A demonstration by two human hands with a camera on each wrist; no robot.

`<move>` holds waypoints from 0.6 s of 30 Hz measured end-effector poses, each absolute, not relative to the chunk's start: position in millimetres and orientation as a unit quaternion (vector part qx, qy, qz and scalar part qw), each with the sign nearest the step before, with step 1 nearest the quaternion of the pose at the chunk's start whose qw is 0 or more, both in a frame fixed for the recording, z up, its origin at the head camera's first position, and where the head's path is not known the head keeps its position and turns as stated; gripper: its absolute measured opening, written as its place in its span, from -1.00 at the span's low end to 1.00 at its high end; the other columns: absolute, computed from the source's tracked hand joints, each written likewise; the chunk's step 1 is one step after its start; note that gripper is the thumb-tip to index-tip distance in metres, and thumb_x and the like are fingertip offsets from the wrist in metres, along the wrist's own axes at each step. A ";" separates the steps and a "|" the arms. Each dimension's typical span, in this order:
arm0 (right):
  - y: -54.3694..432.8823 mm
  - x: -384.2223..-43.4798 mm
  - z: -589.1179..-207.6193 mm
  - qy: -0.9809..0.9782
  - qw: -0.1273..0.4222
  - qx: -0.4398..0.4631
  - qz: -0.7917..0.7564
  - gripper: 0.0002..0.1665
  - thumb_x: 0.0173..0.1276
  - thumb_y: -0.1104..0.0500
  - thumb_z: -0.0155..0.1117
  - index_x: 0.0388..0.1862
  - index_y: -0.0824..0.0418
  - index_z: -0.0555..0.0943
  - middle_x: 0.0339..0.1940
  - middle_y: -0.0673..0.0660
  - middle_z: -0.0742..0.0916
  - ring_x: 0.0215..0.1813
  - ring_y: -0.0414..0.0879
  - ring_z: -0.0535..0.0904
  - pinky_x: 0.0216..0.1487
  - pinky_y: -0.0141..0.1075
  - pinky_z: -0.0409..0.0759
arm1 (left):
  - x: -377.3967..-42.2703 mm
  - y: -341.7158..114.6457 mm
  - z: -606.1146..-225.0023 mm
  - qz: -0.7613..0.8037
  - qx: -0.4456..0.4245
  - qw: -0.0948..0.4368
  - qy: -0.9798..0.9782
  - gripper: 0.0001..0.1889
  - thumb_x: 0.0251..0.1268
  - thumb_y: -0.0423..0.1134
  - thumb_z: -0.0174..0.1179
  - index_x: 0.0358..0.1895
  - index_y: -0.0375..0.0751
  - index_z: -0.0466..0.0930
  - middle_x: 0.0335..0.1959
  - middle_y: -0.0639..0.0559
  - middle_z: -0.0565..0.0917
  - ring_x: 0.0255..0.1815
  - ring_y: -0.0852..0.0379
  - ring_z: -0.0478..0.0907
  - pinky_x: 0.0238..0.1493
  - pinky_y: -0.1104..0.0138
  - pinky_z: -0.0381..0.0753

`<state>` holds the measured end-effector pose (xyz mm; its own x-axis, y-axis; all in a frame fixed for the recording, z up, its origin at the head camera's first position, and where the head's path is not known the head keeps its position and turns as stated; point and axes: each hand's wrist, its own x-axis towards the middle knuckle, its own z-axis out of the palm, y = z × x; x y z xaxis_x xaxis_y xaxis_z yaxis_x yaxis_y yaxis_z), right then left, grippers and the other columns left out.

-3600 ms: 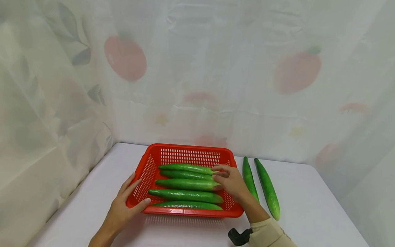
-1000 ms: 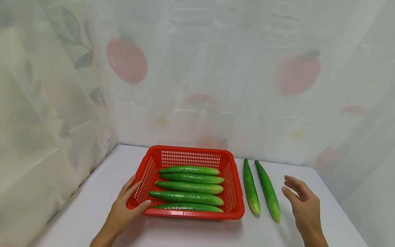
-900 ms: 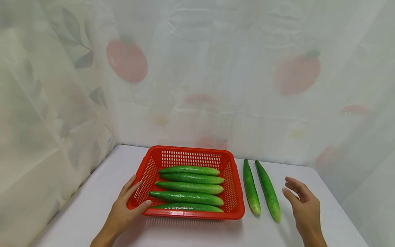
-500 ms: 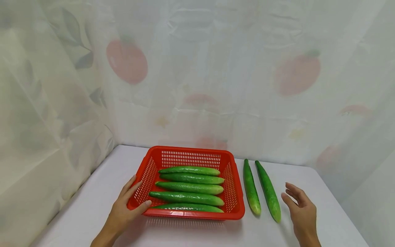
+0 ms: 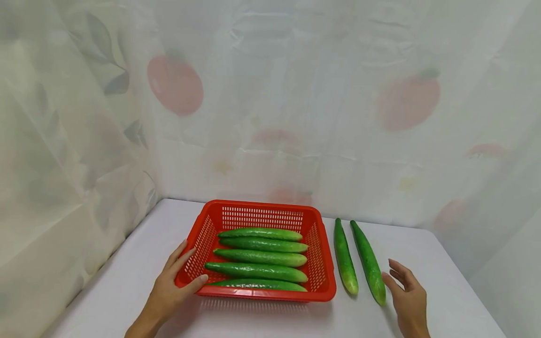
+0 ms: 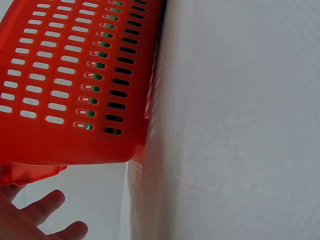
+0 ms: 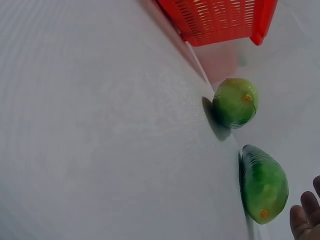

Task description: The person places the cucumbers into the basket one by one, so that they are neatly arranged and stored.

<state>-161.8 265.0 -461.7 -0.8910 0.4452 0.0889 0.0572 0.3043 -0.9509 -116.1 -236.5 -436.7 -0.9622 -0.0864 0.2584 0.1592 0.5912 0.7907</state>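
My left hand [image 5: 166, 290] rests at the near left corner of a red slotted plastic basket [image 5: 270, 294], fingers spread along its left side and thumb at the front rim. Inside the basket, several green cucumbers [image 5: 258, 257] lie crosswise in a row. To its right, two more cucumbers lie lengthwise on the table: an inner one [image 5: 345, 258] and an outer one [image 5: 368, 263]. My right hand [image 5: 409, 296] is beside the outer cucumber's pale near end, thumb tip close to it and fingers loosely bent around nothing. In the right wrist view its fingertips [image 7: 311, 204] appear beside that cucumber [image 7: 264, 187].
A white cloth covers the table [image 5: 253, 324]. Behind it hangs a pale curtain [image 5: 321, 117] with fruit prints, and another patterned sheet [image 5: 63, 188] closes off the left side. The basket stands near the table's back edge.
My right hand has left the cucumbers in the basket and crossed to the table's right side. Over the last second it has drifted left and nearer the outer cucumber. My left hand stays put.
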 end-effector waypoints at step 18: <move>275.5 -161.2 -492.0 -0.850 0.069 -0.141 0.502 -0.26 0.37 -0.03 0.28 0.43 0.20 0.30 0.37 0.33 0.36 0.32 0.32 0.28 0.23 0.10 0.31 | -116.2 -236.9 -435.9 -0.444 -0.024 0.138 -0.885 -0.25 0.12 -0.06 0.40 0.37 -0.23 0.35 0.51 0.11 0.06 0.38 -0.15 0.13 0.11 -0.24 0.27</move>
<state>-161.2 275.5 -492.0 -0.9507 0.3091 -0.0254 0.1715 0.4556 -0.8735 -116.2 -236.9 -435.9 -0.9606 -0.0812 0.2658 0.1645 0.6050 0.7791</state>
